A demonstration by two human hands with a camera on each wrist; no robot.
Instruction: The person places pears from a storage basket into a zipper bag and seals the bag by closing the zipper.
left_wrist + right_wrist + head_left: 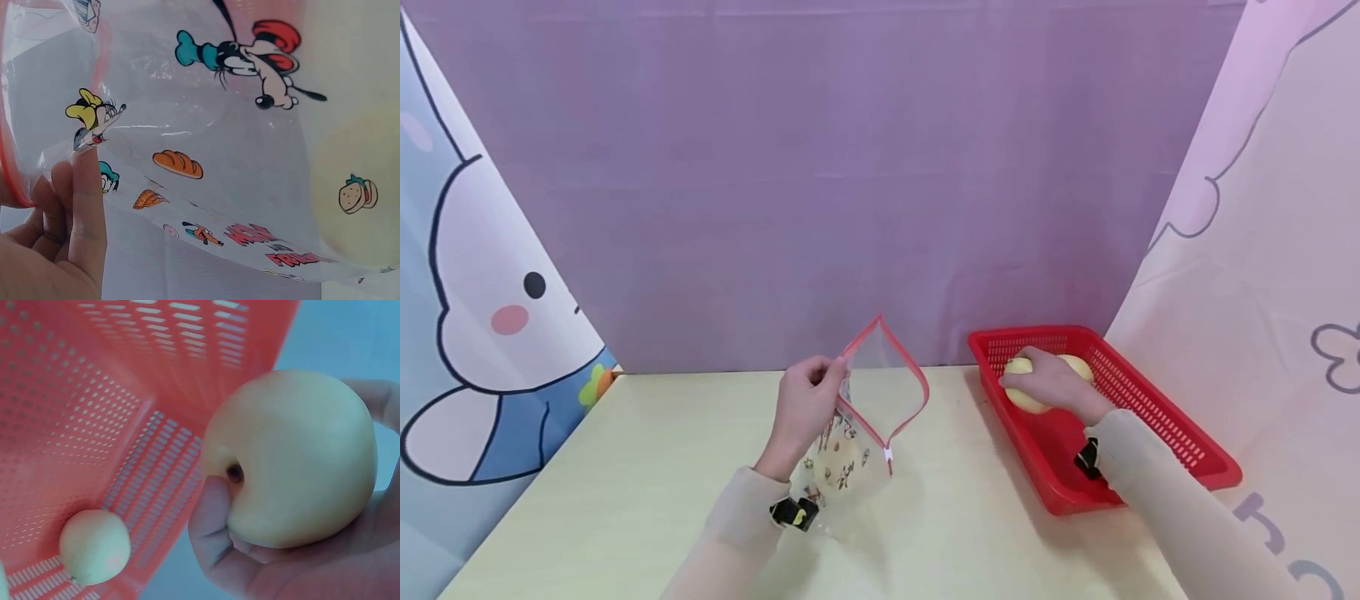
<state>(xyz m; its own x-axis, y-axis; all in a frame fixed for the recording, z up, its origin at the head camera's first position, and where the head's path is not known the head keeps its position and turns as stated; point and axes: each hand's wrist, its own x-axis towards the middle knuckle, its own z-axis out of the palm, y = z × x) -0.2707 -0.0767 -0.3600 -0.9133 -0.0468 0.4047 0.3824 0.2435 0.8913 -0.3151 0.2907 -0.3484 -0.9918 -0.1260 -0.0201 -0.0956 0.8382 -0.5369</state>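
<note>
Head: bag (pixel 842 467) gapes; held fruit (pixel 1028 402) near basket rim (pixel 988 370), clearance uncertain.

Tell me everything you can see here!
table: 1, pale yellow, underneath
basket: 1, red, right side
loose fruit: at least 1, pale yellow, in basket
held fruit: 1, pale yellow, at basket
bag: 1, clear, red-rimmed, left of basket
round shape: 1, pale yellow, in bag
backdrop: 1, purple, behind
printed sheets: 2, blue-white left, pinkish right
wrist devices: 2, black, wrists
sleeves: 2, pale, arms
left hand: 1, pinching bag
right hand: 1, gripping held fruit
</note>
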